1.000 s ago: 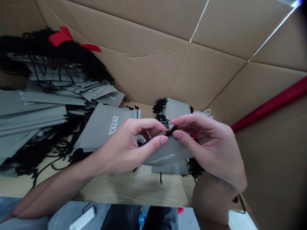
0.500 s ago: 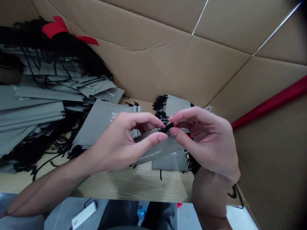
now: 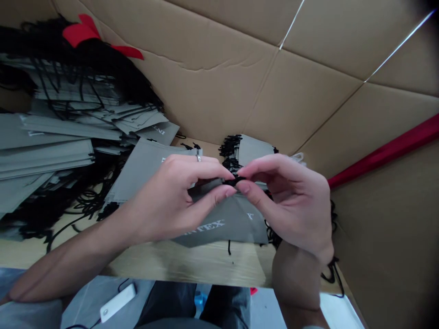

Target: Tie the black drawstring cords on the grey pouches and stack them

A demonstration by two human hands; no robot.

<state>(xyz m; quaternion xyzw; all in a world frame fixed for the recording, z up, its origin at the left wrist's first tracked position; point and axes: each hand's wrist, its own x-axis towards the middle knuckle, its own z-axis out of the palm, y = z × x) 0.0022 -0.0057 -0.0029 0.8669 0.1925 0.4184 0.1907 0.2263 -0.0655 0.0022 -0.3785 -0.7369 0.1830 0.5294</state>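
Between my two hands, over the middle of the table, a short black cord (image 3: 233,181) is pinched at the corner of a grey printed pouch (image 3: 209,224). My left hand (image 3: 181,196) grips it between thumb and forefinger. From the other side, my right hand (image 3: 288,201) pinches the cord with thumb and forefinger, the fingertips nearly touching the left ones. The pouch hangs below, white lettering showing. Fingers partly hide the cord, so a knot cannot be made out. Behind the hands lies a stack of grey pouches (image 3: 254,148) with black cord ends.
Grey pouches with black cords pile up at the left (image 3: 48,155), with a red strip (image 3: 80,34) on top. Another pouch stack (image 3: 133,169) lies beside my left hand. Cardboard walls (image 3: 212,77) enclose the wooden table (image 3: 164,265). A white device (image 3: 118,301) is below the table edge.
My fingertips have drawn closer together around the black cord. The pouch hangs lower and flatter, showing more of its lettering. The view has shifted slightly.
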